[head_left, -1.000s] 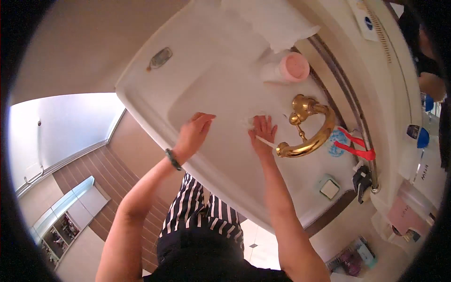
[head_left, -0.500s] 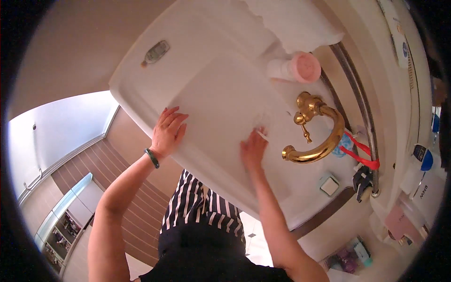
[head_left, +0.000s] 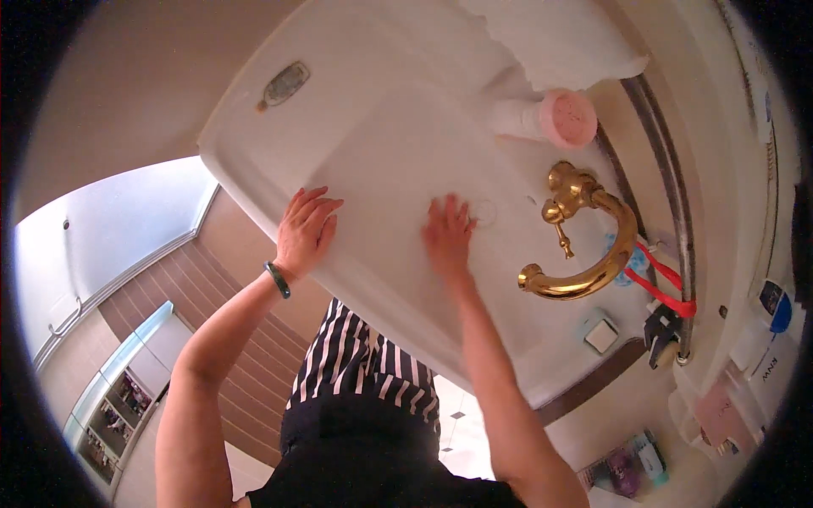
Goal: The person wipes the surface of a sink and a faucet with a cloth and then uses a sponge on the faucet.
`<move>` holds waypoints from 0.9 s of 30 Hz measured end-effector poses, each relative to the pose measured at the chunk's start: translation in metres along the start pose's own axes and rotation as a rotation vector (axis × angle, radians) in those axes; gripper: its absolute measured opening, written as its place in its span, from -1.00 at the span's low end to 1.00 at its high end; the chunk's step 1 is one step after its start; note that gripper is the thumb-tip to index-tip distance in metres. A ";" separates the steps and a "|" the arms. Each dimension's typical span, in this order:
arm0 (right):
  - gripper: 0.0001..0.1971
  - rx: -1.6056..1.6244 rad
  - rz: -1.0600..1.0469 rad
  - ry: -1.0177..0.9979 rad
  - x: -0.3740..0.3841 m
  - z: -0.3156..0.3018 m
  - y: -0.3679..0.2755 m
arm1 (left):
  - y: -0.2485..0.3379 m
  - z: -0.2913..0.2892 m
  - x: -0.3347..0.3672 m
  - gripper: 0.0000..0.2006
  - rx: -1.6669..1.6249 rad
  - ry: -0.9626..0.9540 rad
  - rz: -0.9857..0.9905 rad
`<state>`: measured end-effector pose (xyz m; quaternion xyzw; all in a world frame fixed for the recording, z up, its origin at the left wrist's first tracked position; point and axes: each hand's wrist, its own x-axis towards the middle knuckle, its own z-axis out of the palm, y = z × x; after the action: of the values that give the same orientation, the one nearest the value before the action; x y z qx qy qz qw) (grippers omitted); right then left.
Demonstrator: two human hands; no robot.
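Observation:
A white washbasin [head_left: 373, 110] fills the middle of the view. My left hand [head_left: 306, 229] lies on its near rim with the fingers stretched out, holding nothing; a dark green bangle [head_left: 277, 280] circles that wrist. Down in the bowl is my right hand [head_left: 447, 233], slightly smeared by motion, its fingers spread. Just beyond its fingertips, a pale round drain [head_left: 484, 212] shows in the basin floor. To the right of this hand, a curved gold faucet [head_left: 584, 284] arches over the bowl, and no running water shows.
A pink-ended white cylinder [head_left: 567, 118] stands by the faucet. A soap bar in a small dish [head_left: 602, 335] sits on the right rim. Metal pipes [head_left: 677, 212] with a red strap [head_left: 665, 279] run behind. A grey oval soap dish [head_left: 286, 84] lies at upper left.
My right hand has moved slightly up and left, off the drain spot, and a small white piece at its fingers no longer shows there. My left hand stays on the rim.

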<state>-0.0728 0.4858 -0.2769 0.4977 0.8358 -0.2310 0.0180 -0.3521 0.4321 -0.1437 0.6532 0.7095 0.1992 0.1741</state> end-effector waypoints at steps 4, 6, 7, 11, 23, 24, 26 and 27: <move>-0.36 0.054 0.092 0.076 0.001 -0.017 0.039 | -0.005 0.000 -0.002 -0.78 -0.006 0.009 0.010; -0.31 0.090 0.095 -0.086 -0.040 -0.011 0.021 | -0.010 -0.005 -0.005 -0.79 -0.028 0.024 -0.007; -0.24 0.105 0.109 -0.242 -0.063 -0.009 0.017 | -0.008 -0.003 -0.005 -0.79 -0.038 0.022 -0.010; -0.26 0.477 -0.080 -0.127 -0.066 0.032 -0.054 | 0.002 0.001 0.007 -0.79 -0.065 0.036 -0.011; -0.44 0.165 0.118 -0.121 -0.099 -0.014 0.080 | 0.067 0.038 0.040 -0.85 -0.289 -0.138 0.153; -0.46 -0.188 0.077 -0.030 -0.095 -0.020 0.083 | 0.086 0.053 0.051 -0.86 -0.394 -0.228 0.147; -0.48 -0.215 0.173 0.175 -0.071 -0.022 0.087 | 0.137 0.074 0.092 -0.84 -0.669 -0.456 0.062; -0.48 -0.015 0.327 0.104 -0.101 -0.013 0.140 | 0.197 0.081 0.125 -0.80 -0.892 -0.612 0.042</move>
<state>0.0985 0.4634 -0.2903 0.6381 0.7453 -0.1927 0.0159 -0.1534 0.5742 -0.1113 0.5582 0.4599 0.2850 0.6290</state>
